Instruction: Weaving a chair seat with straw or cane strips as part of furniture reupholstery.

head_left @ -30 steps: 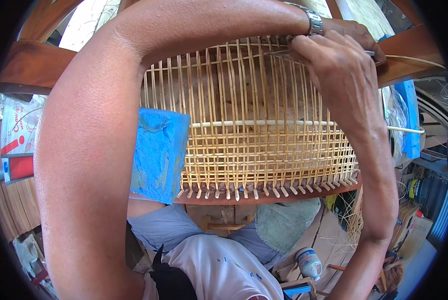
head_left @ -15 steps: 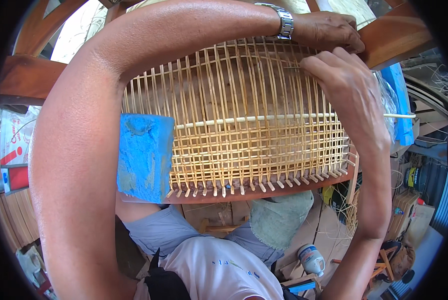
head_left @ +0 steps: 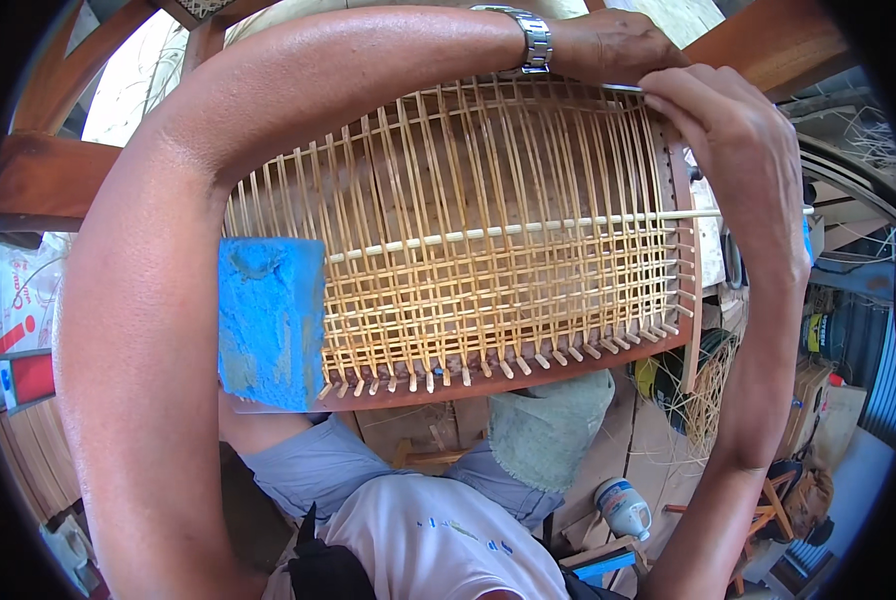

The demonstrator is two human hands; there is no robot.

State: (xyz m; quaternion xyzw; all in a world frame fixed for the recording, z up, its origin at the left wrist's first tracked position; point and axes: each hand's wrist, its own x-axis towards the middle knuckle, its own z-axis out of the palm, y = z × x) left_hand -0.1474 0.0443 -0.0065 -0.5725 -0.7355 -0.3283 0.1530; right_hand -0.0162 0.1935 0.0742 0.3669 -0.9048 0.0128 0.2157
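Right hand (head_left: pixel 733 150): grip narrow, fingertips pinched at the far top edge of the woven cane panel (head_left: pixel 478 240), apparently on a thin strand; the strand itself was too fine to make out.

Left hand (head_left: pixel 618 45): lay flat on the same top edge, just beside the right hand, knuckles toward the camera; a metal watch (head_left: pixel 536 40) sat on the wrist. Whether its fingers closed on anything could not be told.

Relation: both hands met at the panel's upper right corner, the right hand being the nearer to the weaving point. The panel spread from there downward and to the left, toward the person; its vertical strands ran from the grip to the near rail.

Wooden frame (head_left: pixel 528 385): held the panel; its near rail carried a row of small pegs.

Pale rod (head_left: pixel 528 228): crossed the weave from side to side, its right end passing behind the right forearm.

Blue block (head_left: pixel 270 322): stood against the panel's near left corner, touching the frame.

Hidden: the panel's left edge lay behind the left upper arm; the top rail was covered by both hands.
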